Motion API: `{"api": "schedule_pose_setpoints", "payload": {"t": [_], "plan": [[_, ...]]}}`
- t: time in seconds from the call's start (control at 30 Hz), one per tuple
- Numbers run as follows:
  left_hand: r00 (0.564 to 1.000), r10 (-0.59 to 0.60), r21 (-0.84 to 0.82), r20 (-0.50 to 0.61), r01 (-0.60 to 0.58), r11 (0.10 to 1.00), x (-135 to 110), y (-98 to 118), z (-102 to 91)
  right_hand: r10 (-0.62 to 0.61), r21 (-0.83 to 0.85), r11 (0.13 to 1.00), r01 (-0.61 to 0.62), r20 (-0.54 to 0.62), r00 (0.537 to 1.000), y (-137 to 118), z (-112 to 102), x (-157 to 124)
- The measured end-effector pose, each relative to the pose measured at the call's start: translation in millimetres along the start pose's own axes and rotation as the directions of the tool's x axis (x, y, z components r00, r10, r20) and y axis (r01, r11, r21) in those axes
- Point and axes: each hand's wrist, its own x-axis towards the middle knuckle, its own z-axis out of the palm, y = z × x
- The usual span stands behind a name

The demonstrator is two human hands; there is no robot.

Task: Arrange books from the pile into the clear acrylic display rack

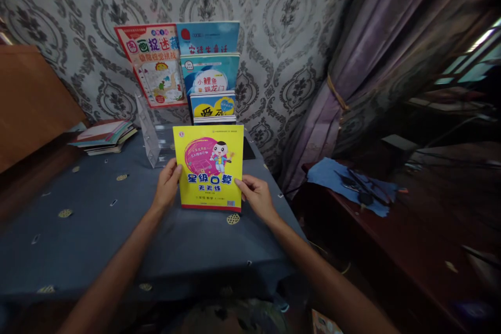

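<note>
A yellow workbook (pixel 207 167) with a pink circle and a cartoon child on its cover is held upright over the table. My left hand (pixel 168 181) grips its left edge, thumb on the cover. At the opposite edge, my right hand (pixel 256 195) pinches it the same way. Behind the workbook stands a clear plastic book rack (pixel 151 133), partly hidden. Its tiers hold a blue book (pixel 209 36) at the top back, a teal book (pixel 210 74) below and a blue-and-yellow book (pixel 212 106) in front. To their left leans a red-bordered picture book (pixel 156 65).
A blue patterned cloth covers the table (pixel 97 224). Several books lie in a stack (pixel 104 135) at the back left, near a brown board (pixel 35 99). On the right are a purple curtain (pixel 324 115) and a dark red table (pixel 395 250) bearing a blue cloth (pixel 344 182).
</note>
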Motion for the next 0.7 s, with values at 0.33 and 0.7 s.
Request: {"api": "schedule_pose_setpoints", "payload": {"t": [0.33, 0.7], "plan": [[0.889, -0.457, -0.132, -0.031, 0.449, 0.884, -15, -45, -12.7, 0.288, 0.078, 0.950, -0.303, 0.157, 0.945, 34, 5, -7], [0.978, -0.198, 0.474, 0.067, 0.144, 0.869, -9, -64, -32.9, 0.383, -0.032, 0.923, -0.384, 0.190, 0.904, 44, 4, 2]]}}
